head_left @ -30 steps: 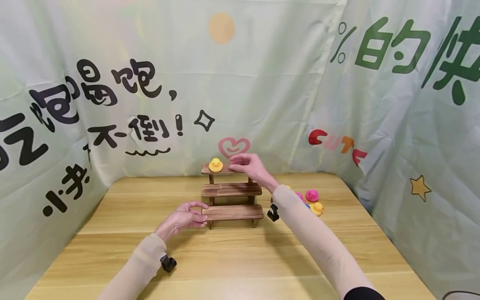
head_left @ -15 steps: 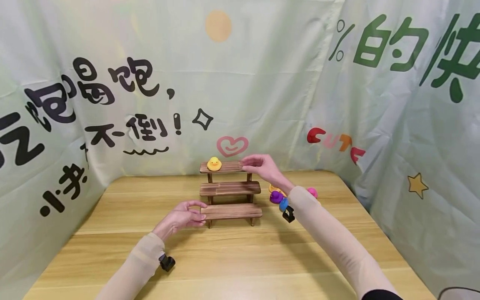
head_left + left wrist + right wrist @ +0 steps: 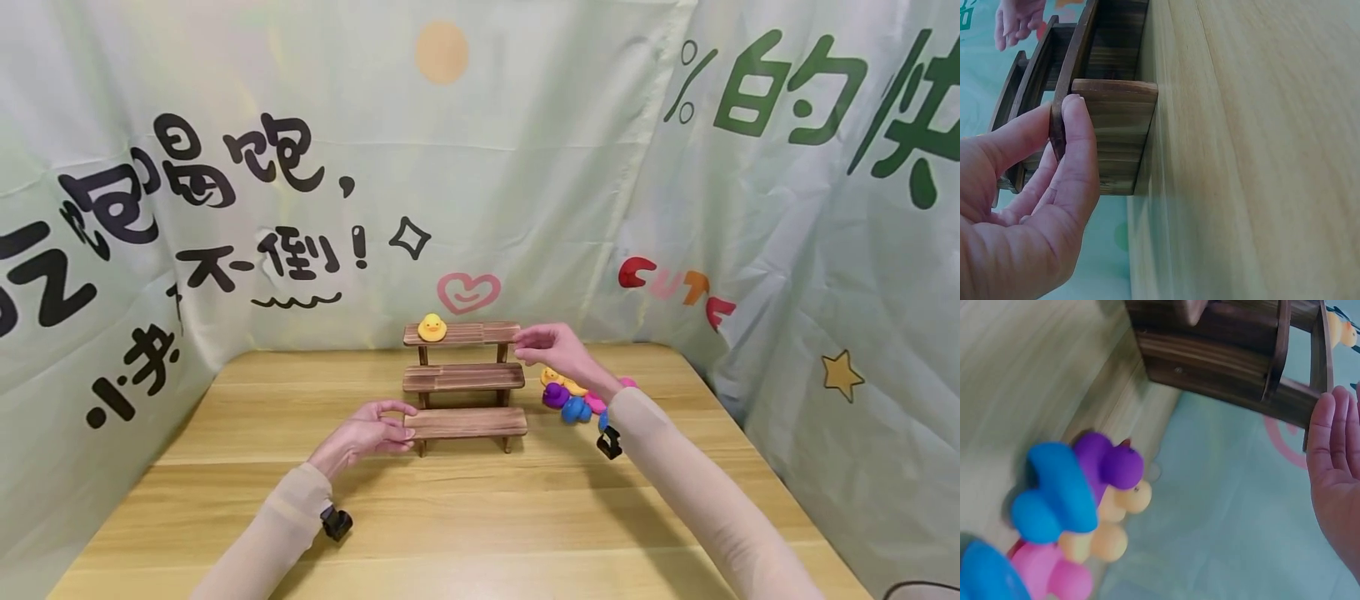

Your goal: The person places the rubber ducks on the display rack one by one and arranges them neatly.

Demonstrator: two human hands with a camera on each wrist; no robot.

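Observation:
A three-step wooden display stand (image 3: 465,423) stands on the table, with a yellow rubber duck (image 3: 432,328) on the left part of its top step. My left hand (image 3: 366,433) pinches the left end of the lowest step; in the left wrist view, thumb and fingers (image 3: 1075,144) lie on either side of that board. Up at the right end of the top step is my right hand (image 3: 558,353), holding nothing. Its fingers (image 3: 1322,425) look fairly straight in the right wrist view, with the tips right at the board's end.
Right of the stand lies a cluster of rubber ducks: a purple duck (image 3: 555,396), a blue duck (image 3: 575,409), a pink duck (image 3: 1047,572) and several others. Printed cloth (image 3: 525,208) hangs behind and beside the wooden table (image 3: 450,525).
My right hand has moved right along the top step, from beside the yellow duck to the step's right end. More of the duck cluster shows. The left hand keeps its hold on the lowest step.

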